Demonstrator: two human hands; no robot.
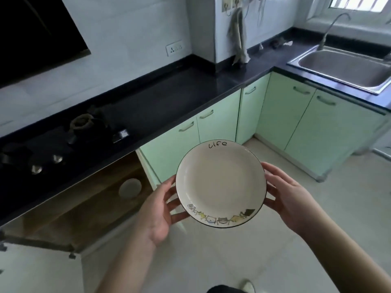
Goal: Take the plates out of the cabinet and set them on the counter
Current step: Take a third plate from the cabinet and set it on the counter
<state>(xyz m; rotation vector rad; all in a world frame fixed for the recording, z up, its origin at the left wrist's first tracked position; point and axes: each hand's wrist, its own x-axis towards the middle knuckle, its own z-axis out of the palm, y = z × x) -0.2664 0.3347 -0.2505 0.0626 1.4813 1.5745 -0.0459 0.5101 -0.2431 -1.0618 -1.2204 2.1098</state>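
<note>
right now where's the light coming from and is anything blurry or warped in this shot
Head view: daylight enters from the bright window at upper right, with a soft sheen on the steel sink; the black gas stove at left is dim and smeared; wide-angle distortion bends the black countertop; the white cartoon-rimmed plate is sharp.

The plate (220,185) at lower centre was cream, black-rimmed, with "life" lettered in black and small yellow, grey and blue cartoon figures. The counter (169,98) was black; the cabinet doors (296,123) at right pale green.
</note>
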